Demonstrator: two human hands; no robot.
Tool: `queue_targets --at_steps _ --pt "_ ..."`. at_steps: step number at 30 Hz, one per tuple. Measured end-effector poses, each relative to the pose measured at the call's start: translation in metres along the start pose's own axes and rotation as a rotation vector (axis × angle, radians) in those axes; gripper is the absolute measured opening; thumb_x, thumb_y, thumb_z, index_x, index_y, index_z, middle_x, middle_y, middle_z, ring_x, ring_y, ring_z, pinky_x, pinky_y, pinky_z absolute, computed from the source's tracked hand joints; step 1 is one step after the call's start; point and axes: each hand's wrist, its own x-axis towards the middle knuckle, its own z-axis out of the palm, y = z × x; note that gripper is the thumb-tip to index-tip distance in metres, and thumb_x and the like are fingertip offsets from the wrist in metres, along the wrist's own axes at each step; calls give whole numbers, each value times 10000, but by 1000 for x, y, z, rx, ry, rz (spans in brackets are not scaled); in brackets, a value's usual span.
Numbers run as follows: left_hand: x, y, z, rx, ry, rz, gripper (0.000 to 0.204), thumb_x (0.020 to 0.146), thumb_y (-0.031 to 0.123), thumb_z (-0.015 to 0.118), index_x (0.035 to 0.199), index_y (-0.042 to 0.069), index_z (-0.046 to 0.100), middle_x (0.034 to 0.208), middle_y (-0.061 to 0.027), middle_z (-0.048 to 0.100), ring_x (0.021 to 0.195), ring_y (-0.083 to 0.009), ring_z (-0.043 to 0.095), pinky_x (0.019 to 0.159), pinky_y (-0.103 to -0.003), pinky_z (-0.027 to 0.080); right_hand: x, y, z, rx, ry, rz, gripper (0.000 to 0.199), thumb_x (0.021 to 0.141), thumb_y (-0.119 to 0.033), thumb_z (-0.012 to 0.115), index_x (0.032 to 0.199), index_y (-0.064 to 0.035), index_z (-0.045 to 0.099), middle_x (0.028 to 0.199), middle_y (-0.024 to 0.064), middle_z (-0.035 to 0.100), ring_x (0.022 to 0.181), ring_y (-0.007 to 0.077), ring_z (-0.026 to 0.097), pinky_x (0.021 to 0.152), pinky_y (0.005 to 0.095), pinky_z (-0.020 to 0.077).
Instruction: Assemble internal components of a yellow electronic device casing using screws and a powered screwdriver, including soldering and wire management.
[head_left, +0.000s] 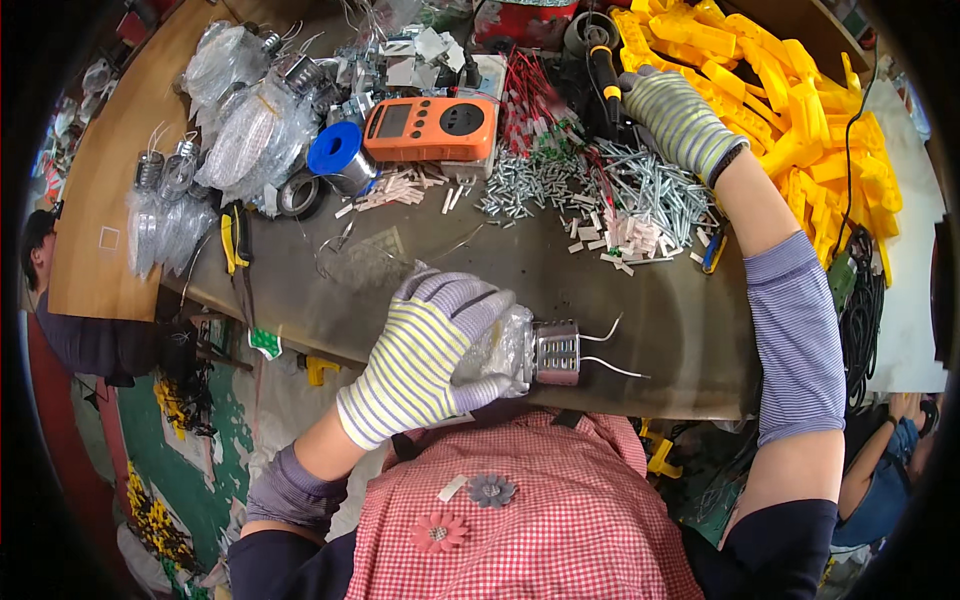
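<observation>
My left hand [430, 350], in a striped glove, is closed round a clear bubble-wrapped part [500, 350] above the table's near edge. From the wrap's right end sticks a slotted metal cylinder [557, 352], with two bare-ended wires [610, 368] pointing right. At the far side, my gloved right hand [682, 118] has its fingers bent together at the handle of a black and yellow soldering iron [604, 75]. The iron leans with its end in a round holder [590, 35]. My right thumb is hidden.
Yellow plastic housings [800, 120] are heaped at right. Screws [655, 190], white connectors [625, 238] and red wires [530, 85] lie mid-table. An orange multimeter [430, 128], solder spool [340, 155], cutters [236, 245] and more wrapped parts [255, 140] sit left.
</observation>
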Motion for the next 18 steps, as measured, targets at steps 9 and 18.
queue_targets --at_steps 9,18 --pt "14 17 2 9 61 43 692 641 363 784 1244 55 643 1214 -150 609 1136 -364 559 997 -491 416 -55 8 -21 -57 560 115 198 764 -41 653 932 -129 712 947 54 656 926 268 650 763 379 543" --pt "55 -13 -48 70 -593 -57 693 660 357 854 1246 58 636 1144 -174 650 1087 -373 611 970 -451 470 -102 -22 -37 -80 547 276 250 759 -80 714 1006 -117 731 916 63 665 865 267 662 706 382 550"
